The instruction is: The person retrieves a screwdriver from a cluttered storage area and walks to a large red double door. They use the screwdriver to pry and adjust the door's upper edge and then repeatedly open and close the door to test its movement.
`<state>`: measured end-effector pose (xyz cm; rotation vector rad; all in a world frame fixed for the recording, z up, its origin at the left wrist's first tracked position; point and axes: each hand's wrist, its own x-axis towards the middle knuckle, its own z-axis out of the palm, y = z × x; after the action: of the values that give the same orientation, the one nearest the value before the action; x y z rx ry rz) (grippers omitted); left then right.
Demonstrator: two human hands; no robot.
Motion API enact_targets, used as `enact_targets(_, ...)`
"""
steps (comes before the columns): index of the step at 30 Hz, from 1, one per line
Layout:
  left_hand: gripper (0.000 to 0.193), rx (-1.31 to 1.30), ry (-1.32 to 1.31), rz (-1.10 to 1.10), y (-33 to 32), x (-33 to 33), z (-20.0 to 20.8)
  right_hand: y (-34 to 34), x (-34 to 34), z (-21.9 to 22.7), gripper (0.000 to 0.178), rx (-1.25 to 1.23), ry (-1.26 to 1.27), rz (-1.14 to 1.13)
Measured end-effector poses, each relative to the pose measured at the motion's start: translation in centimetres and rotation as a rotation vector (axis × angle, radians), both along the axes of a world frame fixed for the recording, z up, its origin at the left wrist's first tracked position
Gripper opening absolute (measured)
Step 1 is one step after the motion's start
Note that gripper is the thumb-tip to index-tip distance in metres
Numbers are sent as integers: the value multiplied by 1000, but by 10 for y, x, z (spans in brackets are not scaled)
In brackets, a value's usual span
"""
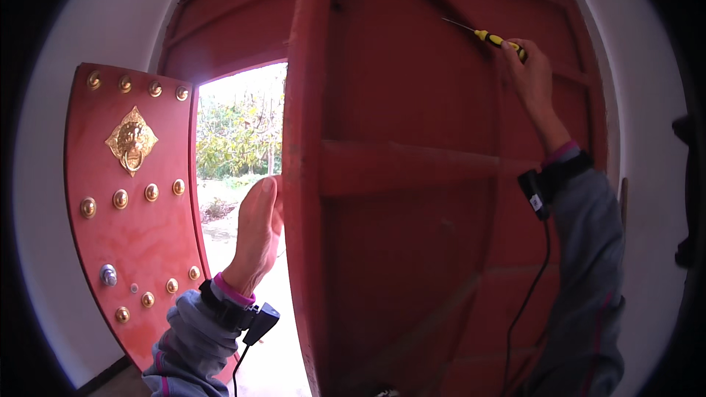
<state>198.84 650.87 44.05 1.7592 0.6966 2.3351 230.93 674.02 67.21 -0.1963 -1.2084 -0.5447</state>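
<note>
A red door leaf studded with brass bosses and a lion-head ring knocker stands open at left, with no labels or signs on it; the left hand grips the edge of the heavy, stiff red timber door panel, best steadied at that edge; the right hand is clenched round a light, rigid yellow-and-black-handled screwdriver, its tip against the upper planks.

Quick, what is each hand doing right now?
Left hand: fingers wrapped round the edge of the red door, gripping it.
Right hand: closed on a yellow-handled screwdriver, tip against the door.
</note>
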Motion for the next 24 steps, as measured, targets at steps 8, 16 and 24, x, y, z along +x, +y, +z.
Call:
enact_targets(8, 20, -252, -320, 443, -13, -38, -106, 9, 11, -114, 27, -290, -72, 575)
enact_targets(16, 19, -568, -861, 486, -46, -53, -265, -29, 7, -324, 27, -954, 64, 1992)
enact_targets(24, 27, -1356, -484, 224, -166, -42, -425, -170, -18, -440, 22, -1117, 122, 2382)
